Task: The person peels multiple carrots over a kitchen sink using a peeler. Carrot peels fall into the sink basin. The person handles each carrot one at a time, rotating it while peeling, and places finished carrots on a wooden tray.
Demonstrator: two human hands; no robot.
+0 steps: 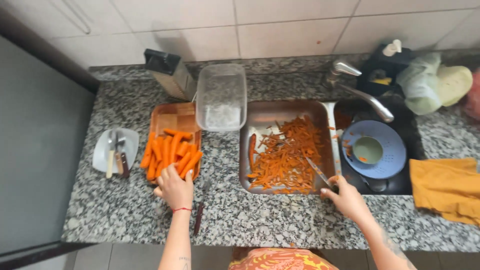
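Counter: speckled grey granite, polished, backed by pale square wall tiles.

Cutting board: rectangular, warm brown wood, bearing a heap of peeled carrots, smooth, tapered, bright orange.

My left hand: fingers curled down onto the near end of the carrot heap, closing on one or two pieces; a thin red cord circles the wrist.

My right hand: clamped on the dark handle of a knife, whose slim metal blade points up-left over the tray.

Tray: rectangular, dull steel, set beside the sink, strewn with thin curling orange peelings; one whole carrot lies along its left wall.

Plastic container: clear, rounded-rectangular, empty-looking, overlapping board and tray corners.

Box grater: metal with dark top, leaning at the wall.

Small plate: pale, rounded-square, holding several knives with light and dark handles.

Second knife: dark red handle, lying on the granite just right of my left wrist.

Sink: blue perforated colander with a pale green cup inside, under a curved steel tap.

Cloth: mustard yellow, crumpled, far right.
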